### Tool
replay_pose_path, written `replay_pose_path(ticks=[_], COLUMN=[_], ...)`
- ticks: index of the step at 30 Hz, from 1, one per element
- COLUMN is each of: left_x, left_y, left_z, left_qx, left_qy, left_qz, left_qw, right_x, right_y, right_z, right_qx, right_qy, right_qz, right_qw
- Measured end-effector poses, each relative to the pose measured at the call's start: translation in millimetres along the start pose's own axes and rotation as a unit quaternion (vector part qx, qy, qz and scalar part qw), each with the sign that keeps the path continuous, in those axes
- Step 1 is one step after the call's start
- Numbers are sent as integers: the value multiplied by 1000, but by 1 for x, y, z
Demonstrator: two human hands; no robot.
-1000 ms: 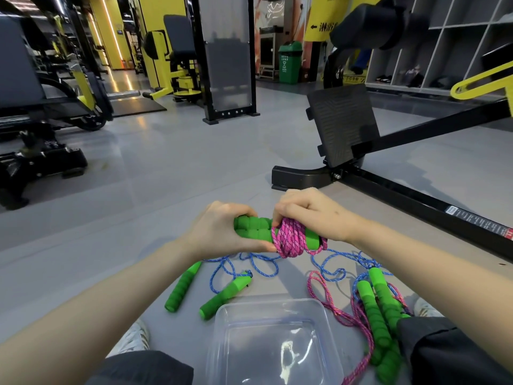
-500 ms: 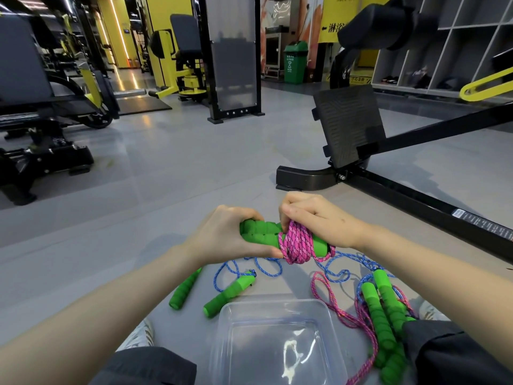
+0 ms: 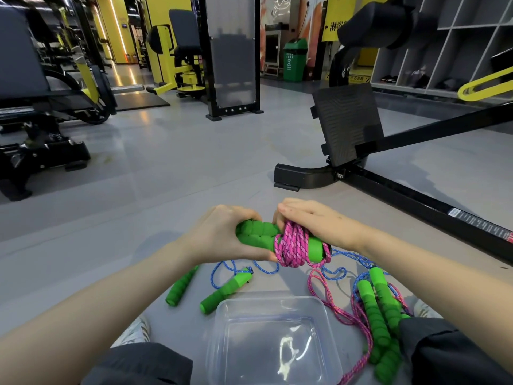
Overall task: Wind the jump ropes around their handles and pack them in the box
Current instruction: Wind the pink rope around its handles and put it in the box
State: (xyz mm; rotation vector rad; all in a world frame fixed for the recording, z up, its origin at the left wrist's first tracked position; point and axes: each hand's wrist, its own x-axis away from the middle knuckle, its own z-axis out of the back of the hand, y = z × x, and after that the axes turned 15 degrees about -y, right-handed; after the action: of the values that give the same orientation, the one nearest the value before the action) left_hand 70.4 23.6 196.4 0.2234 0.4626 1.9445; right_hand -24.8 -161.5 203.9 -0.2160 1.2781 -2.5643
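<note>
My left hand (image 3: 222, 234) grips a pair of green foam handles (image 3: 256, 233) held together above the floor. Pink rope (image 3: 291, 244) is coiled around their right part, and my right hand (image 3: 319, 222) curls over those coils from behind. A loose pink tail (image 3: 337, 307) trails down to the floor. A blue rope (image 3: 236, 269) with two green handles (image 3: 219, 293) lies loose below my left hand. Another bundle of green handles (image 3: 379, 315) with blue and pink rope lies at the right. The clear plastic box (image 3: 273, 304) sits open between my legs.
A black exercise machine frame (image 3: 402, 195) with a footplate (image 3: 345, 123) crosses the floor just beyond my hands on the right. More gym machines (image 3: 41, 129) stand far left and at the back. My knees (image 3: 449, 354) flank the box.
Both hands stay on the bundle and have barely shifted. The pink coils look slightly thicker and the camera has tilted a little.
</note>
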Motion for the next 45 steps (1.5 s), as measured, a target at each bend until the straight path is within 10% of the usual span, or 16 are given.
replay_pose_path(ticks=[12, 17, 26, 45], left_x=[1, 3, 36, 31], left_y=[-7, -6, -38, -87], left_z=[-10, -26, -107, -237], left_qx=[-89, -128, -140, -205], left_qy=[-31, -85, -289, -188], left_qz=[27, 73, 42, 38], left_qw=[995, 985, 946, 960], right_x=[3, 7, 28, 33], right_y=[-1, 24, 95, 170], right_z=[-8, -23, -96, -165], right_qx=[-40, 115, 112, 418], right_qy=[-85, -161, -165, -98], right_qz=[-99, -153, -187, -208], right_qw=[991, 968, 962, 879])
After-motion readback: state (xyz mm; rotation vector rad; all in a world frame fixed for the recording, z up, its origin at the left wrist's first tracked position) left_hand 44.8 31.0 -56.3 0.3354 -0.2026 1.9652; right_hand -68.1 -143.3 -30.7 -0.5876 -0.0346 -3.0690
